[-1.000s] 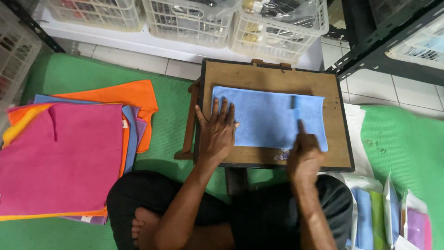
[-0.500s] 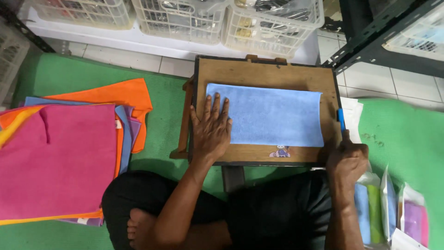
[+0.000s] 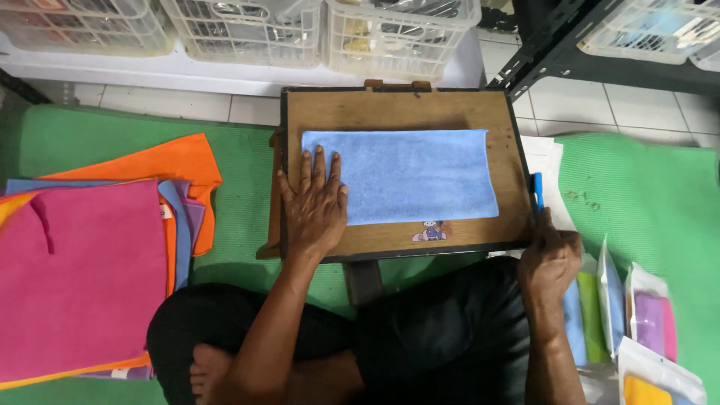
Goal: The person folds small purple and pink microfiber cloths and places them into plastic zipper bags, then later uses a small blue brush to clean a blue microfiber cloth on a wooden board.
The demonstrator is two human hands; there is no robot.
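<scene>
We press our left hand (image 3: 313,201), fingers spread flat, on a folded blue cloth (image 3: 401,176) lying on a wooden board (image 3: 397,109). Our right hand (image 3: 550,257) grips a blue pen (image 3: 538,190) at the board's edge.

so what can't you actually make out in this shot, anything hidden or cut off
- Head view: the right hand closes around a blue object; only its tip shows, so its kind is unclear.
- The blue cloth is partly covered at its lower left corner by the left hand.
- The pink cloth runs off the left edge.
- The packets are cut off by the bottom edge.
- The small sticker on the wooden board is too small to read.
</scene>
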